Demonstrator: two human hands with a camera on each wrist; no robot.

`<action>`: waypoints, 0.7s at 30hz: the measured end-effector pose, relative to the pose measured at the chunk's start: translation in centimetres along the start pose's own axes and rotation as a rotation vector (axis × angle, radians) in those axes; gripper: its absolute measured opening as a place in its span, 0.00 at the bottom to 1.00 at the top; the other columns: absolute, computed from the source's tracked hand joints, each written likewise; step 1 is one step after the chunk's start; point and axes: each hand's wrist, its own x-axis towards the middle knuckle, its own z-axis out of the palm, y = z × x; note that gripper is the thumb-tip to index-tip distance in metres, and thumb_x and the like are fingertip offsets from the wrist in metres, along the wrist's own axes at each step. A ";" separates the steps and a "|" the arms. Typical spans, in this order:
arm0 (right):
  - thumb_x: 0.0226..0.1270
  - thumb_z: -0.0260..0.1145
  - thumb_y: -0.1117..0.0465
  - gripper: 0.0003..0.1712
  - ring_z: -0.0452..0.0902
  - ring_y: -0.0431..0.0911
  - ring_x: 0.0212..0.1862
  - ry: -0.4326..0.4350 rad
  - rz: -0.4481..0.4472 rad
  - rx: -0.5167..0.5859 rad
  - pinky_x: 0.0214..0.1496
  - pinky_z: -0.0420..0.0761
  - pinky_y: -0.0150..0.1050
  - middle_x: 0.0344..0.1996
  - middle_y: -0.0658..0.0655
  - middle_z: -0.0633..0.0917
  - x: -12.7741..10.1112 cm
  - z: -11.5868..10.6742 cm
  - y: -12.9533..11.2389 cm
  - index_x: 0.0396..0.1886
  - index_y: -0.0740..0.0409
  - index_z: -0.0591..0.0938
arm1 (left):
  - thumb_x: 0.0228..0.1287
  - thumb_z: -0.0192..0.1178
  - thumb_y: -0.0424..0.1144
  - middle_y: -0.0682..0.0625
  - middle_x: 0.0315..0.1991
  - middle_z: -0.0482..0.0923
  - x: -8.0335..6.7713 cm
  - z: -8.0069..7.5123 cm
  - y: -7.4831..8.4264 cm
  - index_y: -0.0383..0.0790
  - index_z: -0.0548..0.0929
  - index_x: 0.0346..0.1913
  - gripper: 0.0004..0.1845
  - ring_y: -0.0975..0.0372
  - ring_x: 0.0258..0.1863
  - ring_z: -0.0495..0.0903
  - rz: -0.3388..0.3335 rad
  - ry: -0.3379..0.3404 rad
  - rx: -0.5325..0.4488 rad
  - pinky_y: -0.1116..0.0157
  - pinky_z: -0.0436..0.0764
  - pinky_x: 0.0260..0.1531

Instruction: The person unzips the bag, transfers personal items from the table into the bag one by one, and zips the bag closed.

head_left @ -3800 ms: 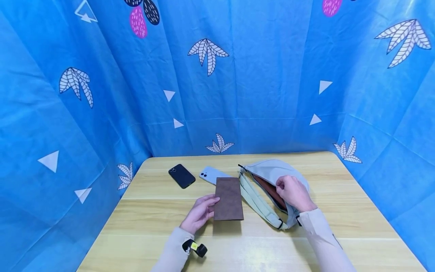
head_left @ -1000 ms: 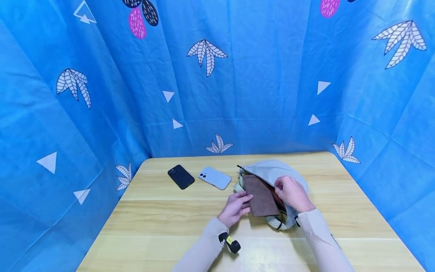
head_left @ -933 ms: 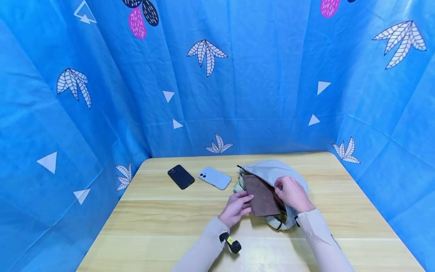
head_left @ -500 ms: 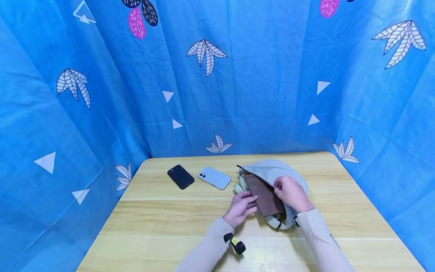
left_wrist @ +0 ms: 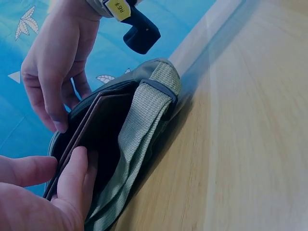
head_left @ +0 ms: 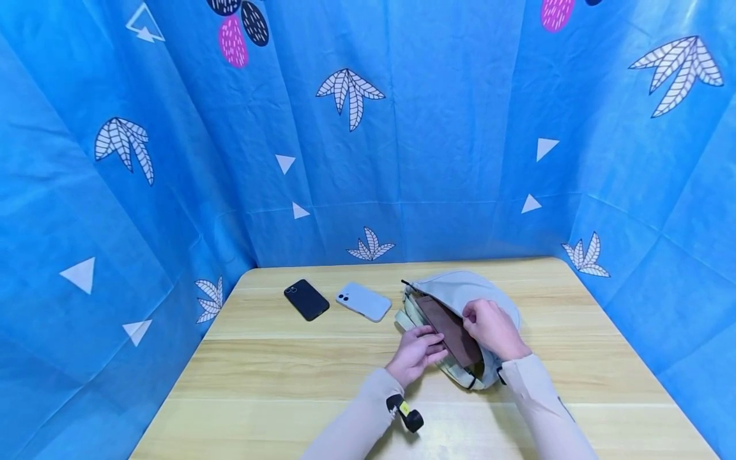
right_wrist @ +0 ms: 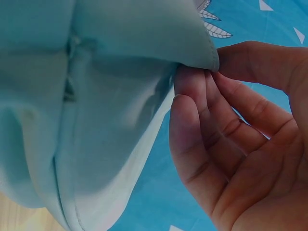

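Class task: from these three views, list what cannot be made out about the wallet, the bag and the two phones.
- Brown wallet: far part hidden inside the bag, head view.
- Bag's other contents: dark interior, left wrist view.
- Black phone and pale blue phone: lie backs up, screens hidden; markings too small.
- Right wrist view: bag fabric fills it, wallet unseen.

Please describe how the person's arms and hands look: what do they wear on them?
Both arms wear long, light beige sleeves to the wrist. The left hand and right hand are bare, with no gloves or rings visible. A small black device bearing a yellow label is strapped at the left wrist.
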 end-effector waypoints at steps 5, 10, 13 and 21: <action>0.63 0.68 0.68 0.04 0.80 0.44 0.30 0.005 -0.008 -0.007 0.33 0.81 0.43 0.28 0.53 0.88 -0.1 0.2 -0.1 0.32 0.60 0.88 | 0.67 0.60 0.22 0.49 0.37 0.80 0.2 0.5 -0.1 0.28 0.71 0.58 0.19 0.63 0.30 0.82 -0.011 -0.002 -0.010 0.57 0.89 0.50; 0.62 0.68 0.69 0.04 0.79 0.44 0.29 0.013 -0.015 -0.005 0.32 0.80 0.42 0.27 0.53 0.88 -0.2 0.1 -0.2 0.31 0.59 0.88 | 0.68 0.59 0.21 0.48 0.36 0.80 0.3 0.8 -0.1 0.30 0.71 0.57 0.17 0.63 0.30 0.81 -0.018 -0.013 -0.033 0.61 0.90 0.46; 0.62 0.68 0.69 0.04 0.79 0.43 0.29 0.019 -0.020 0.000 0.31 0.79 0.41 0.27 0.52 0.88 -0.2 0.2 -0.2 0.31 0.59 0.88 | 0.68 0.58 0.21 0.47 0.36 0.80 0.3 1.0 -0.1 0.31 0.71 0.55 0.16 0.63 0.30 0.81 -0.017 -0.015 -0.038 0.62 0.90 0.45; 0.61 0.67 0.69 0.04 0.79 0.43 0.29 0.025 -0.028 -0.005 0.32 0.80 0.42 0.27 0.52 0.88 -0.1 0.2 -0.3 0.31 0.59 0.88 | 0.69 0.59 0.21 0.45 0.37 0.79 0.6 1.4 -0.2 0.31 0.71 0.55 0.15 0.62 0.32 0.81 -0.011 -0.013 -0.048 0.62 0.90 0.46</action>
